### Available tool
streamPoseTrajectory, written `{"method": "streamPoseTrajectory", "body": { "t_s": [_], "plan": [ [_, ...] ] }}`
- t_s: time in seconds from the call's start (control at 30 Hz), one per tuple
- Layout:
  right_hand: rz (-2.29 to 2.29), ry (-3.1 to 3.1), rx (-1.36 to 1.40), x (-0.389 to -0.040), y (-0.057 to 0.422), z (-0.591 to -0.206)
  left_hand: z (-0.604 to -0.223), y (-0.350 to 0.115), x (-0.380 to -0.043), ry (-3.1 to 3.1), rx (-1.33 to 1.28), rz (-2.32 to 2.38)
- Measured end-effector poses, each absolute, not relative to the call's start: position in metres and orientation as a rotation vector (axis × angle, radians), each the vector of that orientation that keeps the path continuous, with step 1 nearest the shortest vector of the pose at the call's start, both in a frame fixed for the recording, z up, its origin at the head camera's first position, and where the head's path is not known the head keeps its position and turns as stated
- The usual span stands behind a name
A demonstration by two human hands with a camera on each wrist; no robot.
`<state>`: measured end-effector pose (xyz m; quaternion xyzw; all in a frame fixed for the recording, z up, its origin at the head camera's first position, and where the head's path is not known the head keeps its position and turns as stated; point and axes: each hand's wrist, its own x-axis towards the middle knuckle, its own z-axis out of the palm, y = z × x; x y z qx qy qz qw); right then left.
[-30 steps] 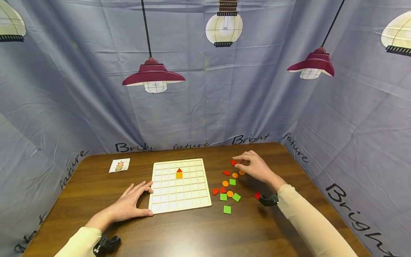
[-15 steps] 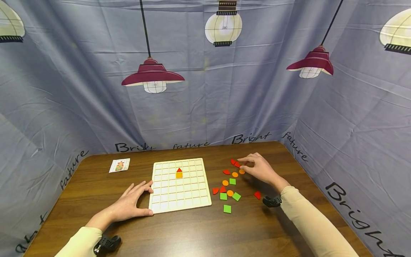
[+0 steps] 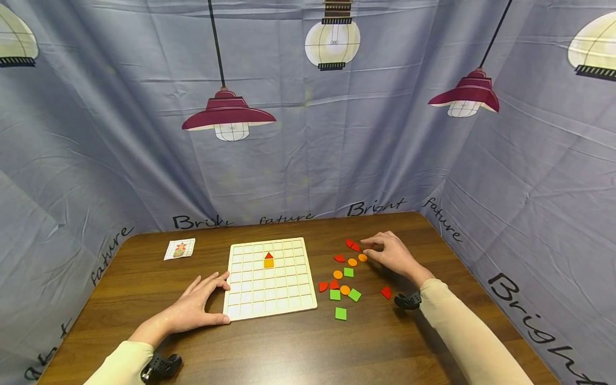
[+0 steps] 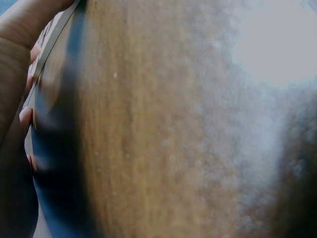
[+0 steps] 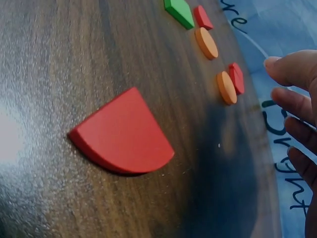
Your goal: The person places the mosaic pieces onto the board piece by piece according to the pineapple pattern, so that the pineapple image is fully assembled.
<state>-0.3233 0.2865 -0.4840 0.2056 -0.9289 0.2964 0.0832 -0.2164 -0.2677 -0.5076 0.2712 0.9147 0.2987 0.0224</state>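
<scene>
My left hand [image 3: 190,306] rests against the left edge of the white grid board [image 3: 260,292], thumb near its lower corner and fingers spread along the side. On the board, a red triangle [image 3: 269,255] sits directly above an orange square [image 3: 268,263]. To the right, my right hand [image 3: 395,255] hovers with relaxed fingers and nothing visible between them. Nearest its fingertips are two adjoining red pieces [image 3: 355,247] and an orange disc [image 3: 363,258]. A red quarter-circle [image 5: 124,136] lies large in the right wrist view, below that hand's wrist.
Several green squares [image 3: 340,314], orange discs [image 3: 345,290] and red pieces [image 3: 323,287] lie loose between board and right hand. A small patterned card [image 3: 179,249] lies at the table's back left. A printed curtain [image 3: 308,176] surrounds the wooden table [image 3: 289,347].
My right hand has drawn back slightly to the right, away from the red pieces, and two of them now show side by side. The left hand and board stay put.
</scene>
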Motion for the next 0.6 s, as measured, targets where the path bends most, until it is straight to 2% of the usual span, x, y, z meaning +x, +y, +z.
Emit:
{"method": "streamPoseTrajectory", "body": {
  "t_s": [0.6],
  "plan": [
    [0.837, -2.766, 0.571, -0.331, 0.285, -0.498, -0.507, -0.265, -0.215, 2.862, 0.866, 0.921]
  ]
}}
